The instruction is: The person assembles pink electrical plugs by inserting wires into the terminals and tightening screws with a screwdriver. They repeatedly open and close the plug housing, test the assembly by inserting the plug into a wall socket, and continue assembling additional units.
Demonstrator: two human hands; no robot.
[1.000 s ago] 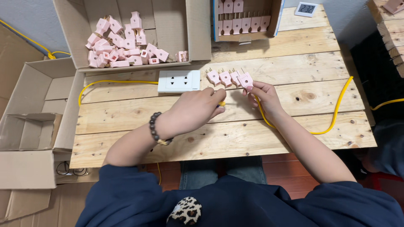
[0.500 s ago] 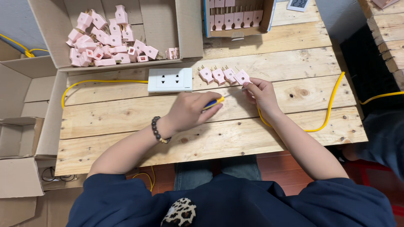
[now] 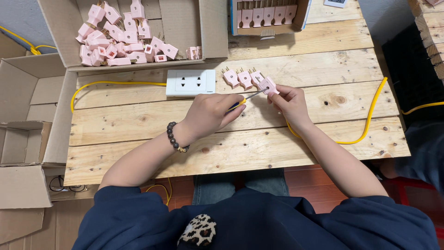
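pink plugs [image 3: 245, 78], yellow cable [image 3: 365, 127], white socket [image 3: 190, 82], perhaps yellow-handled screwdriver [image 3: 243, 100].

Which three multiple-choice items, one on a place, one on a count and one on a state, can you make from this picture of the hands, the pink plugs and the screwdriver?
1. Where does the white socket plate lie?
A. inside the cardboard box
B. on the wooden table, left of the row of plugs
C. on the floor

2. How many pink plugs lie loose in a row beside the plug in hand?
A. three
B. six
C. one

3. What does the left hand do?
A. rests flat
B. holds a screwdriver whose tip meets the pink plug in the right hand
C. pulls the yellow cable

Key: B, it lies on the planks; A, three lie there; B, the shaft reaches the held plug.
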